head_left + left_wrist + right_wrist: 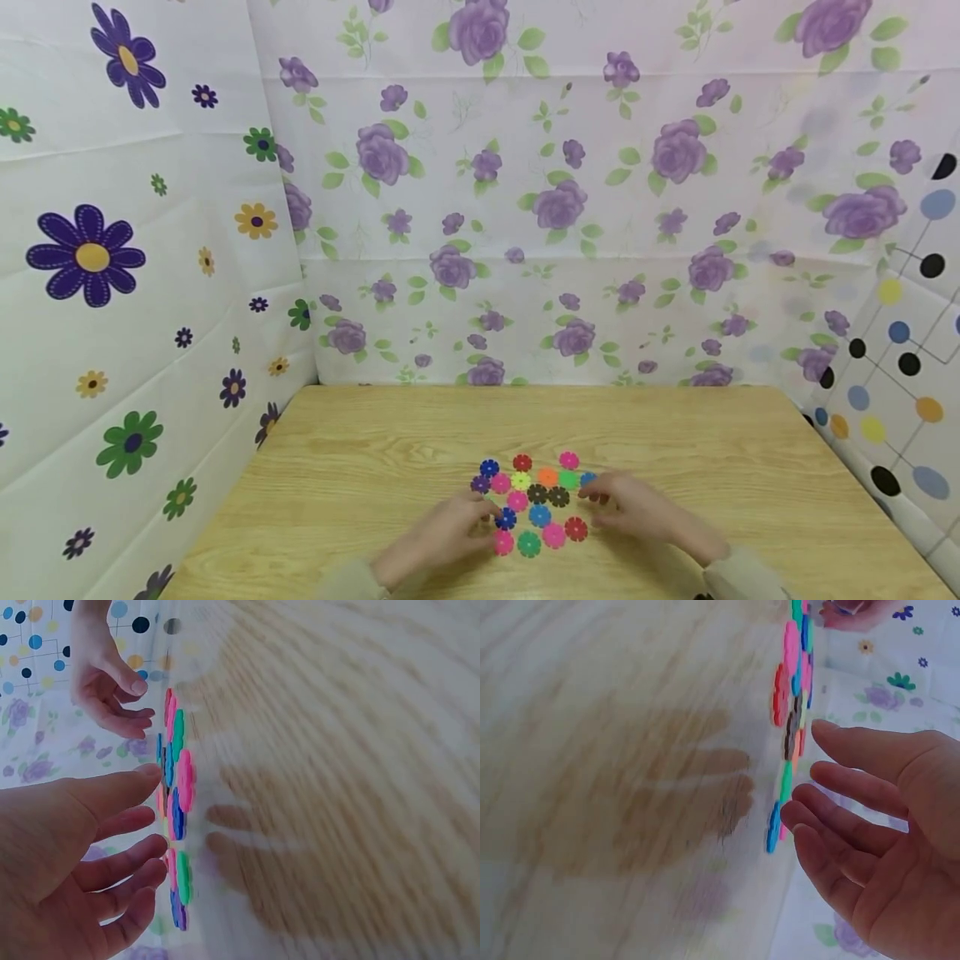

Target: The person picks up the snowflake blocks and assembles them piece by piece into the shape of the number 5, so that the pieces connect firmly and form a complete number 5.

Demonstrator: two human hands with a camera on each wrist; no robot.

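Note:
Several flower-shaped plastic discs with notched edges lie flat in a loose cluster on the wooden table. My left hand is at the cluster's left side, beside a dark blue disc and a pink disc. In the left wrist view its loosely bent fingers have nothing between them, and a green disc lies close by. At the right side, my right hand hovers by a blue disc, partly covered in the head view. The right wrist view shows its relaxed, empty fingers.
The wooden table reaches back to a curtain printed with purple roses. A flower-print sheet hangs on the left, a dotted one on the right. Red and teal-green discs lie along the cluster's near edge.

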